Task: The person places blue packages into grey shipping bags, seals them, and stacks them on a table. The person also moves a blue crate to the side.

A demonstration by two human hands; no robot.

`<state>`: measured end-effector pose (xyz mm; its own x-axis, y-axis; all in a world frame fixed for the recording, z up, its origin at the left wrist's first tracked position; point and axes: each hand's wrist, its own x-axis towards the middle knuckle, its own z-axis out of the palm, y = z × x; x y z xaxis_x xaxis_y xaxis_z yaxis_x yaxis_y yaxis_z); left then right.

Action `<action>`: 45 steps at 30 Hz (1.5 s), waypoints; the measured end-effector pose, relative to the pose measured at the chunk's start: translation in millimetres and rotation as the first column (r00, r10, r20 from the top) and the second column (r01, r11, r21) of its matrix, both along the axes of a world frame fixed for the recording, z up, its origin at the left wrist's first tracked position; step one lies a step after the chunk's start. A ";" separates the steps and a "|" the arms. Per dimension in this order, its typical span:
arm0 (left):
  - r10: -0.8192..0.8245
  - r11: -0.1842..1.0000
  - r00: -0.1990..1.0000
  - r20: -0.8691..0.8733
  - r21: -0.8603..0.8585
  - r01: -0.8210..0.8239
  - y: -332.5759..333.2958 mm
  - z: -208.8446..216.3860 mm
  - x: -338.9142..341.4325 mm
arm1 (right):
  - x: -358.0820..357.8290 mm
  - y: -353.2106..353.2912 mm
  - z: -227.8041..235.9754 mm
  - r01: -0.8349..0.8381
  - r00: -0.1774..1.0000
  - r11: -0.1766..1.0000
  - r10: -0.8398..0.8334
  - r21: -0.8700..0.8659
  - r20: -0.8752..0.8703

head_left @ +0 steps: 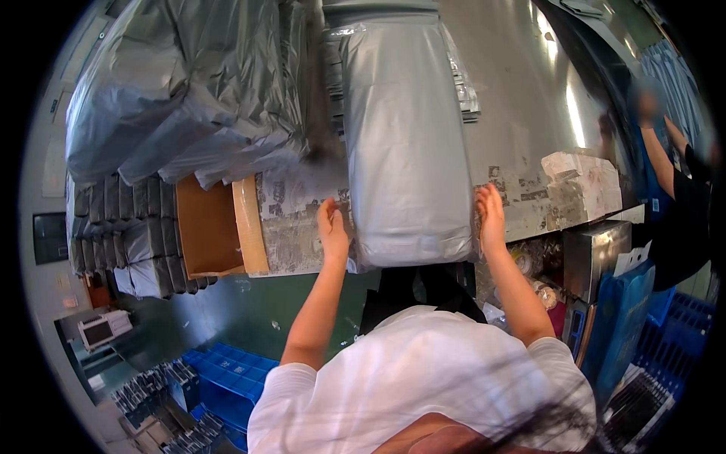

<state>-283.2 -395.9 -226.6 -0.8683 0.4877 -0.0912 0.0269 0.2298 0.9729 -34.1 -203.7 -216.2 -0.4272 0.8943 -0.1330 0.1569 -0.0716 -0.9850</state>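
Note:
A long package wrapped in shiny grey plastic (408, 136) lies lengthwise in front of me, its near end by the table's front edge. My left hand (333, 231) is beside its near left side, fingers extended and apart from the thumb. On the opposite side, my right hand (491, 218) is held close to the package's near right edge, also with fingers stretched out. Neither hand grips anything; whether the right fingers touch the plastic I cannot tell. Edges of several flat silver packs (466, 87) show along the package's far right side.
Large grey plastic-covered bundles (219, 91) are piled at left, beside an open cardboard box (208, 227). A worn metal table (522, 144) extends right. Another person (684, 204) stands at far right, near a metal box (594, 250). Blue crates (231, 371) sit on the floor.

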 end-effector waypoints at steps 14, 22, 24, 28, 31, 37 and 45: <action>-0.071 0.997 0.797 0.600 0.067 0.039 8.1 0.8 -4.5 | 56.7 31.5 -67.5 0.076 0.995 0.895 -0.039 -0.439 0.093; -0.561 0.827 0.768 0.309 0.171 0.535 22.8 89.9 34.9 | 8.0 -6.0 32.7 -0.236 0.915 0.680 -0.085 -0.694 -0.394; -0.627 0.776 0.779 -0.009 0.080 0.625 11.3 129.2 32.3 | 10.7 -20.7 53.6 -0.261 0.889 0.701 -0.094 -0.663 -0.448; -0.683 0.698 0.651 -0.333 -0.032 0.716 0.4 226.5 34.1 | 3.9 -32.4 82.5 -0.375 0.717 0.774 -0.105 -0.509 -0.689; -0.632 0.630 0.427 -0.647 -0.109 0.769 -9.9 288.2 15.7 | -24.4 -20.8 125.5 -0.397 0.581 0.795 -0.169 -0.459 -0.796; -0.218 0.736 0.348 -0.912 0.081 0.673 -40.6 400.3 -76.1 | -153.5 5.3 321.2 -0.433 0.462 0.901 0.191 -0.032 -0.866; -0.096 0.542 0.962 -0.256 0.797 0.266 -51.7 499.3 -267.3 | -339.5 1.3 483.7 -0.710 0.373 0.628 0.718 0.317 -0.588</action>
<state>-550.5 -447.5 272.8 -0.7111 0.4235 0.5612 0.1474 -0.6906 0.7081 -373.6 -202.3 267.5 -0.8740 0.2153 0.4357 -0.4788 -0.2274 -0.8480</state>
